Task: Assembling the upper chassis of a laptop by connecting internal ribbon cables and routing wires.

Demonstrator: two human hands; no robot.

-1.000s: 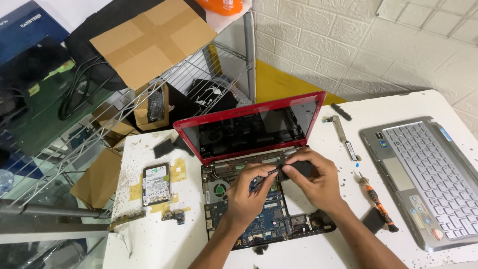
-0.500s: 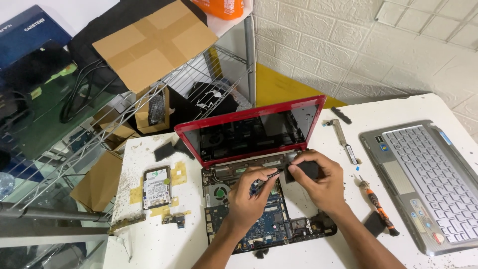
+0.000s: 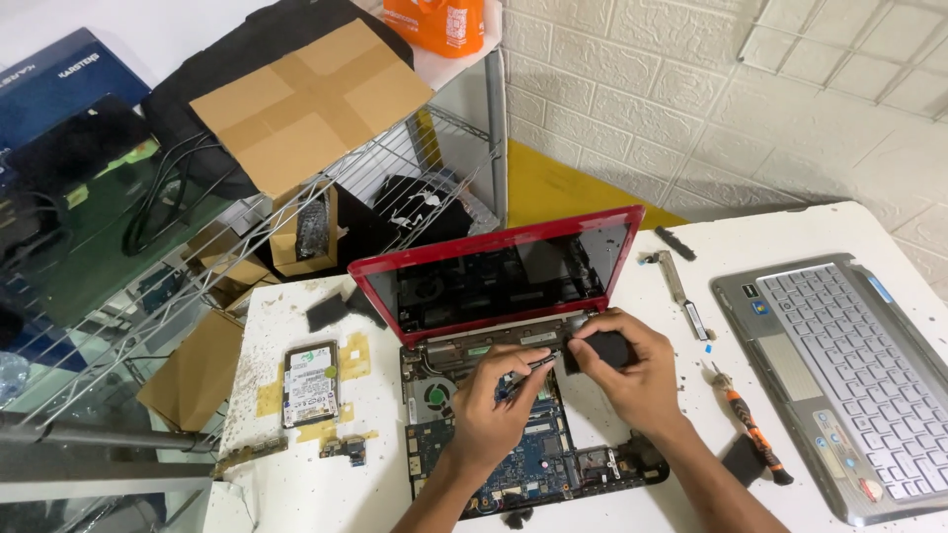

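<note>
Laptop (image 3: 513, 375), lid up and facing the person, lay opened on the table (image 3: 849, 227), board exposed. Left hand (image 3: 489, 410) gripped a slim tool (image 3: 538, 363) pointing rightward; right hand (image 3: 632, 370) clasped a black block (image 3: 604, 347) near the hinge.

A small red-lidded laptop with its keyboard cover stripped off (image 3: 494, 286) sits open on the white surface (image 3: 849, 232), screen dark and tilted back, hinge side away from the person. Its black base lies bare, showing a blue circuit board (image 3: 538, 459) and a round grey cooling fan (image 3: 434, 397) at the near left. A slim metal tool (image 3: 533, 363) points across the board just below the hinge, and a small black rectangular part (image 3: 604, 349) sits at the right hinge corner, just beside the tool's tip.
</note>
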